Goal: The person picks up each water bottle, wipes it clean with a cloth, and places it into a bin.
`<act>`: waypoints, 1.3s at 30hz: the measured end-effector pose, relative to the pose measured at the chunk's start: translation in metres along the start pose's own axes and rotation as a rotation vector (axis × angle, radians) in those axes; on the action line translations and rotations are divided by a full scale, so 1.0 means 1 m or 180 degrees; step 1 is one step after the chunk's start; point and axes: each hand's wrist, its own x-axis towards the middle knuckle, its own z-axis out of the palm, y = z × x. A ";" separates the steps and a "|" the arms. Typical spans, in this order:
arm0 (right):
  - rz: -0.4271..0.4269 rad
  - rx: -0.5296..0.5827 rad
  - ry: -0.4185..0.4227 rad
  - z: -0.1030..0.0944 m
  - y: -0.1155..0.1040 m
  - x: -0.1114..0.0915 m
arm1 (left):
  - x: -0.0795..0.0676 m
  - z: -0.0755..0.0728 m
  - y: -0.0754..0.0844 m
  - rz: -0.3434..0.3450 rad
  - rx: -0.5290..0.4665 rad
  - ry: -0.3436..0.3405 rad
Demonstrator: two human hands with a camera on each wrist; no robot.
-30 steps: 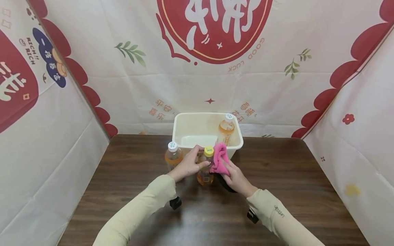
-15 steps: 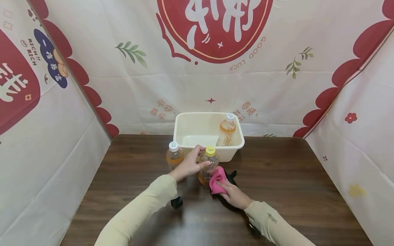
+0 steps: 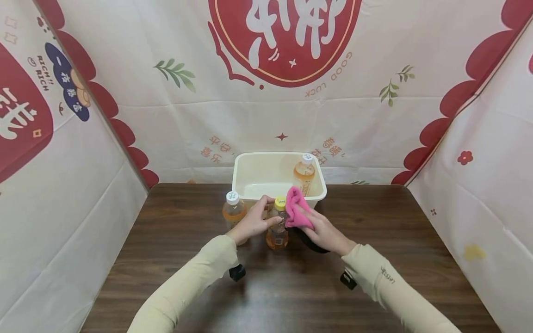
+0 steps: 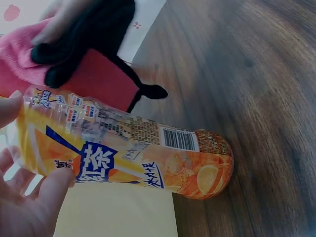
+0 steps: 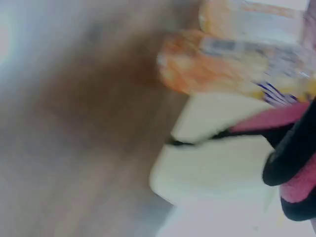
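My left hand [image 3: 251, 224] holds an upright, yellow-capped bottle [image 3: 277, 239] near its top, thumb in front and fingers behind. In the left wrist view the drink bottle [image 4: 163, 158] has an orange and yellow label with lemon slices and a barcode. My right hand [image 3: 326, 232] grips a pink cloth [image 3: 296, 208], held up against the right side of the bottle's neck and shoulder. Black trim and a loose black strap on the cloth [image 4: 111, 79] show in the left wrist view. The right wrist view is blurred, with the pink and black cloth [image 5: 301, 190] at its right edge.
Just behind the hands stands a cream plastic bin [image 3: 258, 163], with a white-capped bottle [image 3: 304, 173] in its right end. A second white-capped bottle [image 3: 234, 212] stands left of the held one, partly behind my left hand. The brown wooden table [image 3: 183, 277] extends toward me.
The right hand moved the cloth down to the bottle's lower side half a second ago, then back up beside its neck. The left hand keeps its hold, and the bottle stays in place.
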 end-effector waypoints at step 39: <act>0.0285 -0.0104 -0.0160 -0.001 -0.002 -0.003 | -0.004 -0.002 0.000 -0.0066 0.0003 -0.0015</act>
